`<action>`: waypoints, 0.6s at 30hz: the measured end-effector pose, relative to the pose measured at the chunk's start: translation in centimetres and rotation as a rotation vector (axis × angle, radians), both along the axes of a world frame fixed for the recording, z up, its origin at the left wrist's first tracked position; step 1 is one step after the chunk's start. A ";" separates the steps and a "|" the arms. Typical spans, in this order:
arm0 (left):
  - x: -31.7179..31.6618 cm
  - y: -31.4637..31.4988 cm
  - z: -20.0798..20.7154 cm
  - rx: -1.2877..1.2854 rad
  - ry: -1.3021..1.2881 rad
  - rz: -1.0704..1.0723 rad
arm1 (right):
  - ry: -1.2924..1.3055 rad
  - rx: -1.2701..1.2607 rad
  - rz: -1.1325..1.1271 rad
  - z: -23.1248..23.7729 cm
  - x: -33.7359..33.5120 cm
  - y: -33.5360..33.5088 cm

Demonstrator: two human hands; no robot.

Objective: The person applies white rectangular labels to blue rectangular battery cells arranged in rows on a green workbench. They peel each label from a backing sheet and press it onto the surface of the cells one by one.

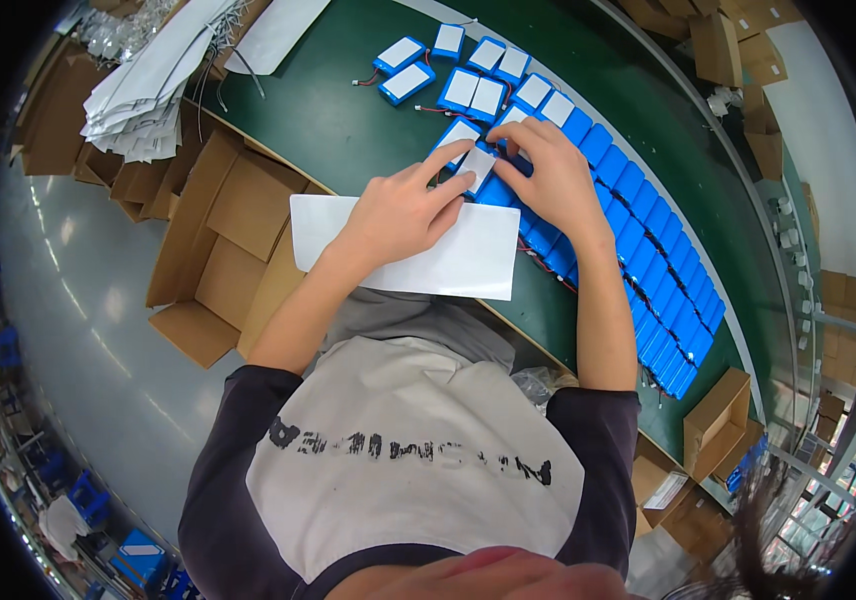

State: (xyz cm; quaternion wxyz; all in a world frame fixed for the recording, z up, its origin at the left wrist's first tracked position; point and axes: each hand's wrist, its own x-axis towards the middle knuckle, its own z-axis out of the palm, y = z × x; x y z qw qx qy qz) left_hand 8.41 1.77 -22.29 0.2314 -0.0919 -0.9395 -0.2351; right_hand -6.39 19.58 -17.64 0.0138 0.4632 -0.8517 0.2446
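A: What looked risky?

B: Both hands met on one blue battery pack (478,168) past the white sheet (448,255) at the bench's (348,130) near edge; left hand (403,212) fingers pressed its white label, right hand (553,175) fingers pinched its far end. A slip could probably skew the label or snag the thin wires.

A: Beyond?

B: A long row of blue packs (648,260) ran along the right; label-up packs (468,75) lay toward the far edge.

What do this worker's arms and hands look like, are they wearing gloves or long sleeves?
No gloves: both the left hand and the right hand are bare, with no rings, watch or wristbands visible. The forearms are bare too. Dark sleeves are pushed up to about the elbows; they belong to a two-tone top with a light grey body that carries a line of dark print across the chest.
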 end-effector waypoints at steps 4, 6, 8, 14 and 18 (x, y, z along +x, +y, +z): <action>-0.4 -0.3 0.4 -0.025 -0.024 -0.036 | 0.032 -0.045 -0.110 -1.2 -0.6 -0.3; -0.5 -0.5 0.3 -0.045 -0.069 -0.055 | -0.131 -0.075 -0.207 -1.2 -1.0 -0.4; -0.6 -0.8 0.0 -0.066 -0.120 -0.069 | -0.227 -0.094 -0.250 -0.8 -1.1 -0.3; -1.3 0.1 1.1 -0.090 -0.098 -0.038 | -0.410 -0.233 0.005 2.3 -2.1 2.7; -0.6 -1.0 1.1 0.005 -0.065 -0.133 | -0.614 -0.212 0.023 3.1 -0.8 2.7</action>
